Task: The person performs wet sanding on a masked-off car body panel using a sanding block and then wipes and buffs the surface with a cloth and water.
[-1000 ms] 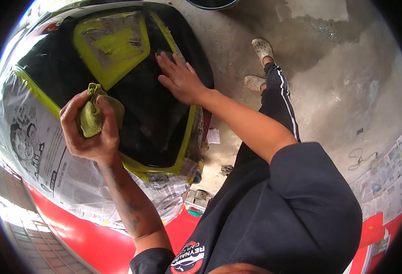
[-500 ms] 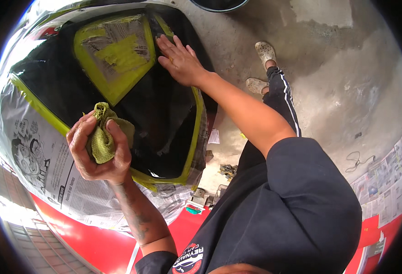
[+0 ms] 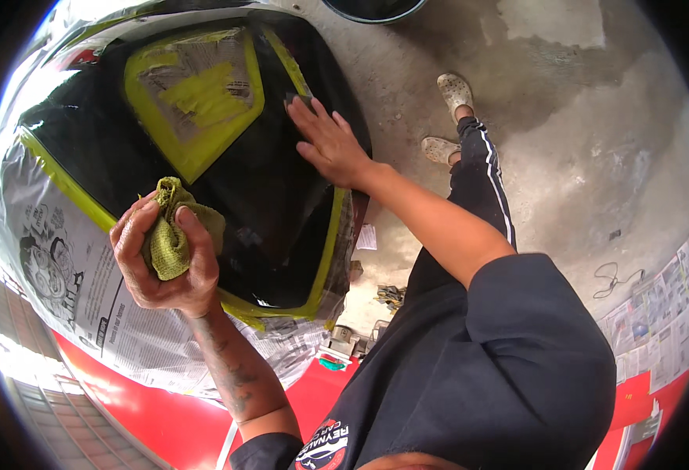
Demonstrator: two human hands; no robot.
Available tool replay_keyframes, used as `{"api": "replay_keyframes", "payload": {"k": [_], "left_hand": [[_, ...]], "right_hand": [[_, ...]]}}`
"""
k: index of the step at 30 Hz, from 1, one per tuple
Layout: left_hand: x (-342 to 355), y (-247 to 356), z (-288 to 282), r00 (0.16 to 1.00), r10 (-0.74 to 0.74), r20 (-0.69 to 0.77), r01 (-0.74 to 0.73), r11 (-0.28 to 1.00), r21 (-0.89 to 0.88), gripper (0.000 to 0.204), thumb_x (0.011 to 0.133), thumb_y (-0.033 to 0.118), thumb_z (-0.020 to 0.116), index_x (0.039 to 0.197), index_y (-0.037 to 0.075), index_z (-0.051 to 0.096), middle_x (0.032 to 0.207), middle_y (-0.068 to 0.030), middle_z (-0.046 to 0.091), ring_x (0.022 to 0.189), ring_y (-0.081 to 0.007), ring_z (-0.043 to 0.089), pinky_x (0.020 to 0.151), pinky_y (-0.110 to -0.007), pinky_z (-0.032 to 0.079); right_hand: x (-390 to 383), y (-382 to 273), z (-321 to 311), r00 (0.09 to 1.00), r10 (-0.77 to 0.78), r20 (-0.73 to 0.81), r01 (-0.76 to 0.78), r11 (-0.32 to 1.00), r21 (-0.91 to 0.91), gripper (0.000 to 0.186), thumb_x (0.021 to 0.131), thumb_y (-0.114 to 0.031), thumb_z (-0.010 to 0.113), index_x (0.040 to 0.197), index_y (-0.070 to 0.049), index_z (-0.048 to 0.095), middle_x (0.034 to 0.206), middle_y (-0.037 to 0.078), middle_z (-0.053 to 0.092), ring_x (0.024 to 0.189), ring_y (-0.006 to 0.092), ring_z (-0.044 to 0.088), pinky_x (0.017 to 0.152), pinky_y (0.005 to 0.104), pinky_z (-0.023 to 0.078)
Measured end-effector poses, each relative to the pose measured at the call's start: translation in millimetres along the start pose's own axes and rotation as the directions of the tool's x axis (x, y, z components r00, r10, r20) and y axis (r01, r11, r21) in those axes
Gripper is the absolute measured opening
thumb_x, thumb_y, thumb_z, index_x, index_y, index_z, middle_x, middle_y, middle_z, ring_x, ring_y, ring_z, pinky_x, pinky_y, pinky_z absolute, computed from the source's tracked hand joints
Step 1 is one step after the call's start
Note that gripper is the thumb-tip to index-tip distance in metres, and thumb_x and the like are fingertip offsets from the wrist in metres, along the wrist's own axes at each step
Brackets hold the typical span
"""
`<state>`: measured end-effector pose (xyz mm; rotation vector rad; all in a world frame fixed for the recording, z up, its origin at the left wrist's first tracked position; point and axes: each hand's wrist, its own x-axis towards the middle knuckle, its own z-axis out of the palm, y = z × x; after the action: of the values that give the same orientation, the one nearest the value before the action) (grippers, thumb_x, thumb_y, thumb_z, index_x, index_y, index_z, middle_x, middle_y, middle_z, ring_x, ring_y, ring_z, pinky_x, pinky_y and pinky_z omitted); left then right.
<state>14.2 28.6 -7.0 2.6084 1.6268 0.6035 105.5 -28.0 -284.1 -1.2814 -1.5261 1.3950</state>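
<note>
My left hand (image 3: 164,258) grips a crumpled olive-green cloth (image 3: 180,239) over the black panel (image 3: 243,243) of a masked vehicle body. My right hand (image 3: 330,149) lies flat on that panel near its right side, fingers stretched over a small dark sheet (image 3: 294,100) that shows at the fingertips. Yellow-green tape (image 3: 86,184) borders the panel, and a taped patch (image 3: 192,125) of paper and tape sits in its upper middle. Newspaper and plastic covering (image 3: 63,266) wraps the surrounding bodywork.
My feet in beige clogs (image 3: 456,94) stand on the concrete floor (image 3: 587,141). A dark round tub (image 3: 372,9) is at the top, a cable (image 3: 615,278) at right, beside newspaper-covered surfaces (image 3: 650,329). Red bodywork (image 3: 141,399) and small metal items (image 3: 344,337) are low in view.
My right hand moved up along the panel, then back down and slightly right. My left hand, still gripping the cloth, sits lower than a second ago.
</note>
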Motion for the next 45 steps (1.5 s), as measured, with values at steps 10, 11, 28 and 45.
{"api": "replay_keyframes", "payload": {"k": [10,11,28,45], "left_hand": [[-0.5,1.1,4.8,0.997,-0.015,-0.074,0.013,1.0,-0.015,0.026,0.075,0.002,0.077,0.098,-0.003,0.064,0.092,-0.0138,0.068,0.082,-0.0239,0.067,0.08,-0.035,0.055],[-1.1,2.2,4.3,0.997,-0.026,-0.068,0.025,1.0,-0.005,0.027,0.075,0.002,0.077,0.098,-0.003,0.065,0.092,-0.0133,0.069,0.083,-0.0232,0.067,0.08,-0.034,0.055],[1.2,3.0,6.8,0.992,-0.062,-0.106,0.068,0.996,0.055,0.024,0.076,0.011,0.08,0.097,0.006,0.07,0.089,-0.0047,0.07,0.08,-0.0148,0.067,0.077,-0.028,0.053],[-1.5,2.0,4.0,0.99,-0.074,-0.124,0.078,0.997,0.027,0.025,0.075,0.012,0.08,0.097,0.006,0.07,0.089,-0.0055,0.071,0.08,-0.016,0.068,0.077,-0.03,0.054]], "right_hand": [[134.8,21.2,-14.4,0.992,0.092,-0.084,-0.092,0.996,0.0,0.062,0.103,-0.046,0.03,0.157,-0.017,0.022,0.164,0.004,0.02,0.152,0.0314,0.013,0.12,0.0553,0.011],[119.3,22.6,-11.8,0.993,0.092,-0.08,-0.093,0.996,-0.001,0.062,0.103,-0.046,0.03,0.157,-0.017,0.022,0.164,0.004,0.02,0.152,0.0314,0.013,0.12,0.0553,0.011],[-116.8,-76.6,2.1,0.904,0.364,0.223,-0.42,0.852,0.312,0.071,0.104,-0.048,0.03,0.157,-0.004,0.012,0.166,0.013,0.008,0.152,0.0277,0.011,0.119,0.0566,0.008],[-148.7,-130.9,1.9,0.937,0.283,0.204,-0.34,0.873,0.35,0.071,0.104,-0.044,0.034,0.156,0.0,0.014,0.163,0.021,0.012,0.152,0.0303,0.008,0.12,0.0499,0.011]]}}
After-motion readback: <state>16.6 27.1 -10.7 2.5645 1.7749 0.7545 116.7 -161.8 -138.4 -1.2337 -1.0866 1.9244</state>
